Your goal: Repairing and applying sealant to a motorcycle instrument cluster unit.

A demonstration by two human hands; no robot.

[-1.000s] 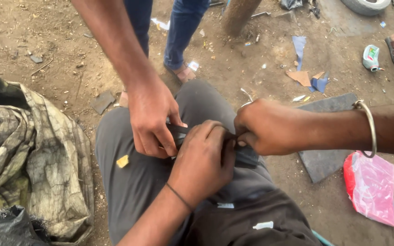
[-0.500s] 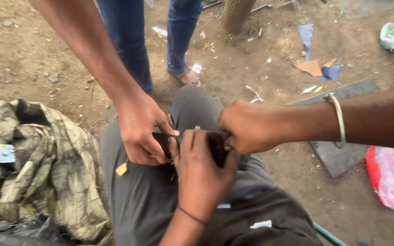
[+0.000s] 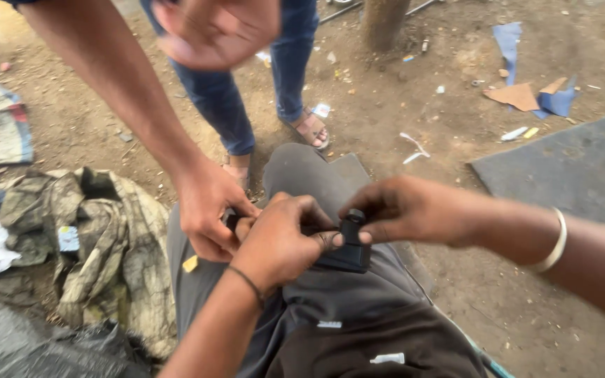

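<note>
We pinch a small black part (image 3: 348, 245) over our thigh: left hand (image 3: 281, 241) clamps its body, right hand (image 3: 404, 210) grips its upright stub (another person's hand (image 3: 208, 210) touches alongside).

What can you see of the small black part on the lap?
The small black part is a matt, plastic-looking block with a short round stub on top. It rests on the grey trousers. The left hand covers much of its body, the right hand pinches the stub, and another person's hand grips just beside it.
</note>
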